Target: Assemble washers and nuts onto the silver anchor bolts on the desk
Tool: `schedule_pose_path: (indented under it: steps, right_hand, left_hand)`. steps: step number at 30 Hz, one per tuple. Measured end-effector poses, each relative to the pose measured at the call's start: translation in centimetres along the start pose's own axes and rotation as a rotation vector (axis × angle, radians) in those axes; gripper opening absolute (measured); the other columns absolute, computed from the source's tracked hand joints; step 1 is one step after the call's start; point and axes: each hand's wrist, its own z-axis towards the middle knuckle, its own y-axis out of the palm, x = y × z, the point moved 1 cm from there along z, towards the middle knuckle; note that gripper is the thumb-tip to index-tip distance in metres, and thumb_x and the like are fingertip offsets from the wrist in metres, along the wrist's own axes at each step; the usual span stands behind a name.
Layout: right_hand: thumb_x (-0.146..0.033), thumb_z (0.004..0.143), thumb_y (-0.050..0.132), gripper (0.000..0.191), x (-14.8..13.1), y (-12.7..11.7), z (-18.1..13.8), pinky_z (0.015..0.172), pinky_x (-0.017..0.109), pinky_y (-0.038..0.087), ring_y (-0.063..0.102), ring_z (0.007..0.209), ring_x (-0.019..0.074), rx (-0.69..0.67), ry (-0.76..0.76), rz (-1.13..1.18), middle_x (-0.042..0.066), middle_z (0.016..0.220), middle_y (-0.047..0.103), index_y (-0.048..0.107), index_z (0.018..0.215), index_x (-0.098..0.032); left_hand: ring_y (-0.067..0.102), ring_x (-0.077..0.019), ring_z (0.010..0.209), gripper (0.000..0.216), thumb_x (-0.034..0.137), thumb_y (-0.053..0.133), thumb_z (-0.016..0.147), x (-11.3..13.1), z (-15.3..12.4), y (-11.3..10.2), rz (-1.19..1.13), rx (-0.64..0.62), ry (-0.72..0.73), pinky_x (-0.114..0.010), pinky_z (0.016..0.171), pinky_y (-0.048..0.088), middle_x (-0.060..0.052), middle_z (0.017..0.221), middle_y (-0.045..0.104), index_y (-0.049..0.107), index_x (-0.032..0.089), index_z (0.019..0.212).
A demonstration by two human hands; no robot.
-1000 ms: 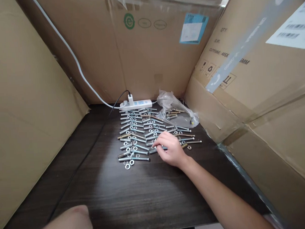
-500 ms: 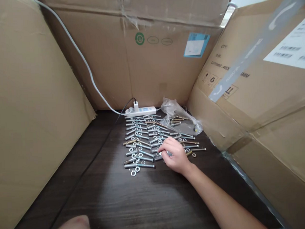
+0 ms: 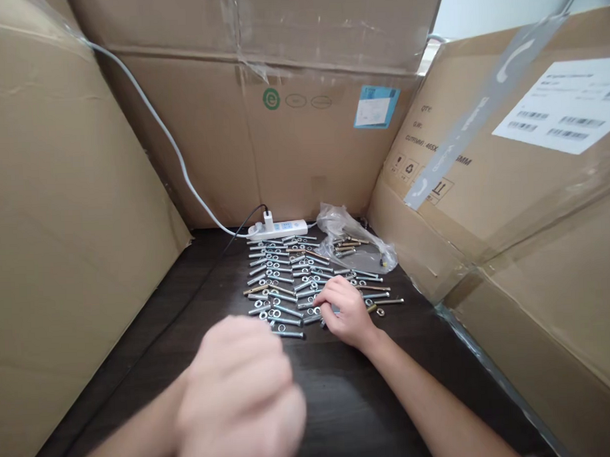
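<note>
Dozens of bolts (image 3: 279,283) lie in rows on the counter (image 3: 340,387). Right hand (image 3: 345,312) touches their 4 o'clock edge, grip state indeterminable. Blurred left hand (image 3: 241,394) at 6 o'clock, grip curled together.

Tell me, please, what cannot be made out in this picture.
Head view:
- left hand: motion blur hides whether it holds anything.
- right hand: hides which bolts it touches.
- plastic bag: crinkled film obscures its contents.
- white label: print too small.
</note>
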Motion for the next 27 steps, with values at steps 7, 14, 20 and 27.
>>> schedule_pose_path:
  steps: [7, 14, 20, 27]
  right_hand:
    - [-0.01, 0.076, 0.049, 0.017, 3.0, -1.4, 0.5, 0.08, 0.035, 0.039, 0.051, 0.086, 0.021, -0.063, 0.152, -0.257, 0.003, 0.079, 0.063, 0.062, 0.077, -0.02]
    - [-0.016, 0.077, 0.05, 0.019, 11.2, -4.8, 3.2, 0.084, 0.033, 0.04, 0.054, 0.09, 0.0208, -0.166, 0.433, -0.511, 0.003, 0.089, 0.066, 0.066, 0.087, -0.02]
    - [-0.01, 0.077, 0.046, 0.031, 16.8, -4.7, 5.5, 0.088, 0.026, 0.041, 0.057, 0.098, 0.018, -0.241, 0.548, -0.571, 0.004, 0.103, 0.067, 0.069, 0.096, -0.02]
    - [-0.01, 0.077, 0.047, 0.038, 19.0, -3.4, 5.9, 0.096, 0.028, 0.039, 0.054, 0.109, 0.0196, -0.254, 0.604, -0.618, 0.005, 0.116, 0.061, 0.065, 0.108, -0.019]
  left_hand:
    - [0.042, -0.0093, 0.045, 0.023, 0.013, 0.036, 0.082, -7.4, 0.5, 2.3, 0.13, 0.06, -0.144, -0.024, 0.05, 0.034, 0.002, 0.052, 0.046, 0.051, 0.017, 0.066]
    - [0.043, -0.0079, 0.047, 0.024, 0.019, 0.036, 0.086, -10.3, -1.9, 3.1, 0.049, 0.064, -0.4, -0.021, 0.052, 0.033, 0.004, 0.054, 0.044, 0.05, 0.016, 0.067]
    - [0.045, -0.0092, 0.05, 0.024, 0.02, 0.035, 0.087, -11.3, -2.4, 2.8, 0.032, 0.07, -0.458, -0.022, 0.055, 0.033, 0.003, 0.057, 0.048, 0.051, 0.016, 0.069]
    - [0.047, -0.0094, 0.051, 0.022, 0.019, 0.037, 0.086, -11.2, -2.2, 2.9, 0.069, -0.006, -0.42, -0.021, 0.054, 0.033, 0.004, 0.058, 0.051, 0.052, 0.017, 0.071]
